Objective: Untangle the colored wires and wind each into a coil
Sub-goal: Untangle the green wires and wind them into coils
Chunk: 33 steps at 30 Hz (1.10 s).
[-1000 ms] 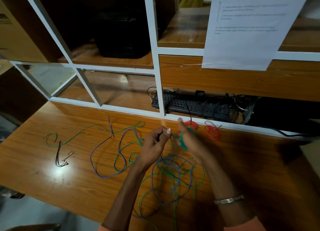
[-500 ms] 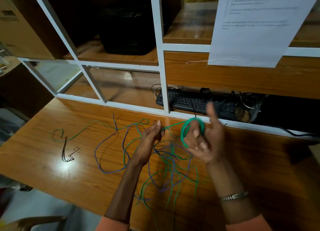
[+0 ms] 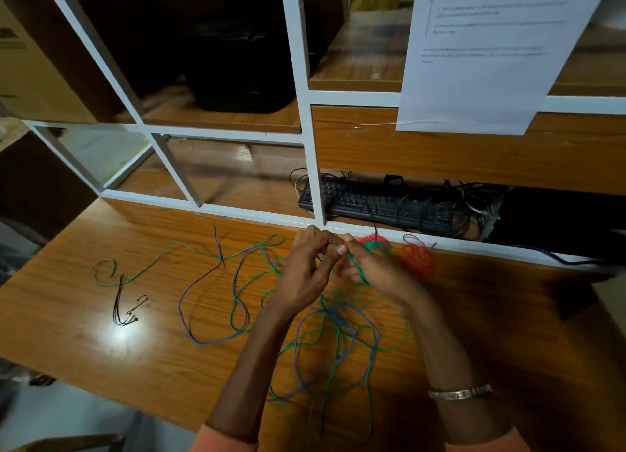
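A: Where the fingertips meet, the left hand [image 3: 306, 268] pinches the green wire [image 3: 257, 277] between thumb and forefinger, other fingers curled under.

B: And the right hand [image 3: 369, 265]?

A: Fingers bent, with green turns wrapped round them; a green strand crosses its back toward the wrist. Knuckles almost touch the left hand's. How many turns, cannot tell; the hand hides most of them.

B: Height off the table [image 3: 101, 367]?

A: Both raised above it, near the white frame [image 3: 313, 167] at the back edge.

B: Rest of the green wire?

A: Drops from the hands into a loose tangle with the blue wire [image 3: 210, 341], lying between and under the forearms. Motion blur just below the hands. One green run trails far left across the table and ends in a curl; a big blue loop lies left of the left forearm.

B: Anything coiled?

A: Red coil [image 3: 420, 257] flat on the table, right of the hands, by the frame. A second red bundle [image 3: 374, 239] just behind the right hand, partly hidden.

B: Other wires?

A: Black wire [image 3: 122, 306], thin, far left, apart from the tangle, beside a glare spot.

B: Surroundings?

A: Keyboard [image 3: 372, 202] behind the frame with dark cables. Paper sheet [image 3: 481, 52] hangs on the shelf above, print unreadable. Metal bracelet [image 3: 459, 392] on the right wrist, orange sleeves at the bottom edge.
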Each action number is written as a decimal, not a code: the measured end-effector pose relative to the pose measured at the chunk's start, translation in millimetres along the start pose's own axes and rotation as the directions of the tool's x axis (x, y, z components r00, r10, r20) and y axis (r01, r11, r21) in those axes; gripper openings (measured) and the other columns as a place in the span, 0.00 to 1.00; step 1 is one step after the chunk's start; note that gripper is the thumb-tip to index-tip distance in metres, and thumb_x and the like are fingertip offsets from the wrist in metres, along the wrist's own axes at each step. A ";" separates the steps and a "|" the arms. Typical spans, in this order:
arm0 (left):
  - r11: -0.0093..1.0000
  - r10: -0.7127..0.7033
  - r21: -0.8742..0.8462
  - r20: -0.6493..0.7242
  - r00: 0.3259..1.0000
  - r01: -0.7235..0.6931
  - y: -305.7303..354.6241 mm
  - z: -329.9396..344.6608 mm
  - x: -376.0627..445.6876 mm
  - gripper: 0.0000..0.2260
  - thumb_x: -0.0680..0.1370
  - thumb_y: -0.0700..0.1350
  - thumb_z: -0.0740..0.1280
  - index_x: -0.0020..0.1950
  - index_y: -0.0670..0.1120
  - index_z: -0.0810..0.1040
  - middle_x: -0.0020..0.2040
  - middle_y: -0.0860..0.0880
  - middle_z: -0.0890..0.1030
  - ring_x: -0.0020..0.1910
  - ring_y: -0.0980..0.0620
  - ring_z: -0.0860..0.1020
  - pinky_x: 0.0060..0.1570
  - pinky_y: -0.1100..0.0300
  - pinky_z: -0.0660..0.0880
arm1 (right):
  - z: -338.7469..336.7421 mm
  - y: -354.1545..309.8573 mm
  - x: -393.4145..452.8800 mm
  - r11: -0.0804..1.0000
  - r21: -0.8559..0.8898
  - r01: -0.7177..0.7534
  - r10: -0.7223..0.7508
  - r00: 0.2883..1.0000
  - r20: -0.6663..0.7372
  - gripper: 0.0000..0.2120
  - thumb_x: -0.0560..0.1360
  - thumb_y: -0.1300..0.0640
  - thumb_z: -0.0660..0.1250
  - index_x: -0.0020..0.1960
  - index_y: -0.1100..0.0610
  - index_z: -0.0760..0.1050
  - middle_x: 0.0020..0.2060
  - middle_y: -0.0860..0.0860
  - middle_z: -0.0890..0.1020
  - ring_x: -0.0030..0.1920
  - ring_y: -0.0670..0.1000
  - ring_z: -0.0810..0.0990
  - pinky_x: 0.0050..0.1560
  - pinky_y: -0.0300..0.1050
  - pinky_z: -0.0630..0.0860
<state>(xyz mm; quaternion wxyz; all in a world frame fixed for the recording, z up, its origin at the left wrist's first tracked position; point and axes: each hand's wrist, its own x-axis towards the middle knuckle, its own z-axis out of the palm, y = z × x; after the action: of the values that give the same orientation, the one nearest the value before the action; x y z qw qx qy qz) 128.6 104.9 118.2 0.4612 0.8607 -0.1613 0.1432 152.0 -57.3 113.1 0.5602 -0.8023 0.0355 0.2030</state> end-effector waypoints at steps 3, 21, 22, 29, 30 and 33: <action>0.998 -0.008 0.056 -0.008 1.000 0.009 -7.2 -6.4 -1.5 0.03 0.79 0.52 0.74 0.50 0.55 0.84 0.43 0.54 0.75 0.50 0.51 0.72 0.52 0.58 0.65 | -1.1 -14.1 -13.0 0.996 0.067 -0.052 0.043 0.990 0.136 0.42 0.82 0.30 0.47 0.44 0.66 0.80 0.32 0.63 0.83 0.29 0.58 0.81 0.33 0.43 0.77; 0.558 -0.599 -0.724 -0.012 0.801 0.406 -0.1 -8.5 -37.2 0.18 0.78 0.46 0.75 0.64 0.43 0.74 0.45 0.45 0.80 0.44 0.47 0.80 0.55 0.47 0.79 | -24.5 9.5 -24.5 0.445 0.835 -0.325 -0.347 0.797 0.495 0.21 0.84 0.52 0.56 0.35 0.57 0.72 0.17 0.47 0.57 0.18 0.47 0.53 0.22 0.39 0.57; 0.458 -0.697 -0.754 0.025 0.717 0.472 1.1 -2.5 -36.1 0.23 0.79 0.49 0.75 0.68 0.46 0.70 0.49 0.44 0.83 0.45 0.46 0.83 0.56 0.48 0.81 | -20.7 7.2 -25.8 0.491 0.815 -0.308 -0.292 0.823 0.487 0.21 0.84 0.52 0.57 0.34 0.57 0.72 0.17 0.47 0.57 0.18 0.47 0.52 0.22 0.39 0.55; 0.501 -0.627 -0.605 0.240 0.741 0.619 6.9 12.9 -30.7 0.22 0.85 0.55 0.62 0.59 0.36 0.82 0.40 0.48 0.83 0.47 0.49 0.82 0.54 0.58 0.76 | 6.9 12.4 -21.0 0.790 0.571 -0.224 -0.052 0.903 0.427 0.22 0.81 0.48 0.63 0.38 0.63 0.79 0.17 0.50 0.64 0.15 0.45 0.59 0.23 0.40 0.59; 0.507 -0.631 -0.609 0.221 0.744 0.610 8.5 12.8 -28.8 0.22 0.85 0.53 0.62 0.58 0.34 0.82 0.36 0.48 0.80 0.42 0.51 0.80 0.50 0.60 0.75 | 8.9 13.1 -20.2 0.812 0.542 -0.215 -0.038 0.908 0.418 0.22 0.81 0.47 0.63 0.38 0.63 0.80 0.18 0.50 0.65 0.16 0.45 0.59 0.23 0.40 0.60; 0.590 -0.599 -0.566 0.170 0.782 0.575 6.8 12.3 -25.7 0.21 0.85 0.53 0.65 0.49 0.34 0.82 0.33 0.44 0.78 0.38 0.49 0.77 0.46 0.58 0.74 | 11.5 12.7 -20.4 0.844 0.500 -0.193 -0.027 0.917 0.399 0.23 0.82 0.47 0.62 0.38 0.62 0.81 0.19 0.51 0.66 0.16 0.45 0.58 0.23 0.41 0.60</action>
<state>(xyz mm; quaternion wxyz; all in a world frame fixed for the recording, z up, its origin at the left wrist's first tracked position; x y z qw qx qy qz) 103.7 94.7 106.6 0.7287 0.6744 0.1042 -0.0576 126.4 -54.9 106.0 0.7455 -0.5572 0.0131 0.3655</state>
